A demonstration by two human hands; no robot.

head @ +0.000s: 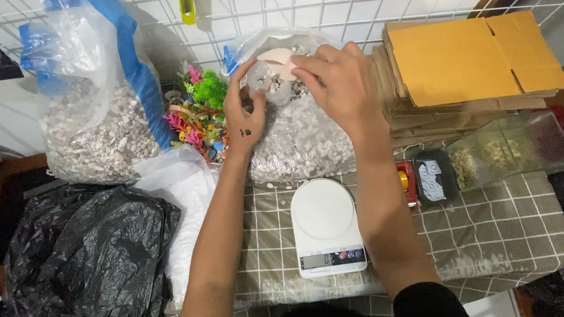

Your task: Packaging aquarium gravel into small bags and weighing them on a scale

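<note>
The left hand [244,111] is at the mouth of a clear plastic bag full of small pale pebbles [297,140], which stands at 12 o'clock from the white digital kitchen scale [327,226]. Its fingers are curled and pinch the thin plastic at the bag's opening. The right hand [336,82] lies over the top of the same bag, at 3 o'clock from the left hand; its fingers are bent and close around a pale pink scoop-like piece [278,58] at the opening. How firmly it holds this piece, I cannot tell.

At 9 o'clock from the pebble bag there is a bunch of colourful plastic aquarium plants [198,115], and further at 9 o'clock a bigger clear and blue sack of pebbles [99,123]. A crumpled black plastic bag [84,264] lies at 8 o'clock from the scale. A stack of flat brown cardboard boxes [467,61] is at 3 o'clock from the right hand. The scale stands on a checked tablecloth [499,228].
</note>
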